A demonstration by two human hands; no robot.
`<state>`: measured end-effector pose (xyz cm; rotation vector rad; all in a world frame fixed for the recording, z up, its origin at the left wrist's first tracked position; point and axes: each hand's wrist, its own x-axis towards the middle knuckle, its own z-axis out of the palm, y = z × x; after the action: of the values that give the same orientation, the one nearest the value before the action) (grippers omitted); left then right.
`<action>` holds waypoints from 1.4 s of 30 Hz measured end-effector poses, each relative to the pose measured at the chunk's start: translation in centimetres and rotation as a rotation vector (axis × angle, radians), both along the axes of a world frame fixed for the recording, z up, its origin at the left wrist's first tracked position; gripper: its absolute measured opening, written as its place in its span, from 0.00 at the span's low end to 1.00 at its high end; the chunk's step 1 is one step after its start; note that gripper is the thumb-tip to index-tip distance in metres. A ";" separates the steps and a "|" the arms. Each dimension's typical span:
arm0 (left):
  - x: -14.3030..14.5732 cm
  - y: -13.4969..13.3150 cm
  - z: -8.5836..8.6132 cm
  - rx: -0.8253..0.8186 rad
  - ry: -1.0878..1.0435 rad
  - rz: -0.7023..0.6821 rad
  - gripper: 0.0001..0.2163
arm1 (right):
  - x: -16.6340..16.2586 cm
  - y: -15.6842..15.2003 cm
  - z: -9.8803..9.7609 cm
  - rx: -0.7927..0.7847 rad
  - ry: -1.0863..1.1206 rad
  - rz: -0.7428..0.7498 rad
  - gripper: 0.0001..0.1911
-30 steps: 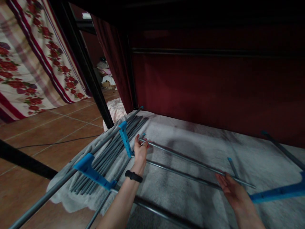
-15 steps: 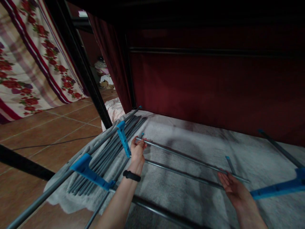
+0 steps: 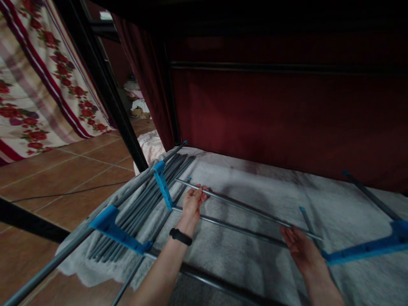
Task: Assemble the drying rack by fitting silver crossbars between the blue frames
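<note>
A thin grey metal rod lies slantwise across both my hands, above the grey blanket. My left hand, with a dark band on its wrist, is closed round it near its left end, which sticks out past the fingers. Palm up, my right hand supports the rod near its right end with its fingers. Just below runs a second rod, part of a frame with blue plastic brackets. Two brackets stand at the left, a near one and a farther one; another bracket is at the right.
Several loose grey rods lie bundled on the blanket at the left. A black bed post rises beside them. Behind is a dark red curtain. A cable crosses the tiled floor.
The rod has shifted left, and its left end now protrudes beyond my left hand. My left hand has moved right along it. My right hand has moved slightly left.
</note>
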<state>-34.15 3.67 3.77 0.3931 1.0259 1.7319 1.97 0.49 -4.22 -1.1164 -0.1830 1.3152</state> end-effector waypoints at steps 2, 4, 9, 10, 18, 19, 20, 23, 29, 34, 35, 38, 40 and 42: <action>0.5 -0.1 -0.2 0.001 -0.007 -0.027 0.04 | -0.8 -0.1 0.0 0.010 -0.013 0.027 0.03; 1.0 -0.1 -0.4 -0.009 -0.017 -0.049 0.04 | -1.6 -0.4 0.0 0.022 -0.030 0.047 0.02; 1.4 0.0 -0.7 -0.044 -0.032 -0.053 0.04 | -2.4 -0.9 0.3 0.058 -0.038 0.071 0.00; 1.2 0.1 -0.7 -0.047 -0.036 -0.046 0.04 | -2.3 -0.9 0.4 0.056 -0.038 0.066 0.01; -0.1 0.6 -0.4 -0.030 -0.039 -0.009 0.06 | 0.9 -0.9 0.6 0.040 -0.132 -0.099 0.05; -0.1 0.7 -0.3 -0.035 -0.035 -0.007 0.06 | 1.0 -1.0 0.6 0.050 -0.143 -0.109 0.05; 0.0 0.7 -0.2 -0.042 -0.029 0.000 0.06 | 0.9 -1.1 0.7 0.059 -0.162 -0.112 0.07; -0.1 0.7 0.4 -0.054 -0.001 0.031 0.06 | 0.4 -1.0 1.0 0.031 -0.249 -0.079 0.11; -0.4 0.7 1.3 -0.013 -0.002 0.001 0.08 | -1.0 -0.8 2.2 0.004 -0.496 0.136 0.17; 0.7 0.6 1.0 0.003 -0.024 -0.044 0.09 | -2.9 -1.5 3.4 0.100 -0.774 0.386 0.21; 0.9 0.5 0.9 -0.002 -0.015 -0.052 0.09 | -3.2 -1.7 3.7 0.127 -0.789 0.448 0.21; 1.4 0.4 0.9 -0.014 0.016 -0.088 0.07 | -4.1 -2.4 4.4 0.201 -0.763 0.625 0.20; 1.7 0.3 0.9 -0.018 0.031 -0.122 0.09 | -4.6 -2.9 5.0 0.226 -0.732 0.743 0.19; 2.0 0.1 1.0 -0.013 0.043 -0.155 0.12 | -5.2 -3.4 5.4 0.237 -0.683 0.864 0.20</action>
<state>-32.14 3.74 4.77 0.4906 1.0100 1.5839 -3.24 -2.88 1.22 -1.2923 -1.4144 1.5256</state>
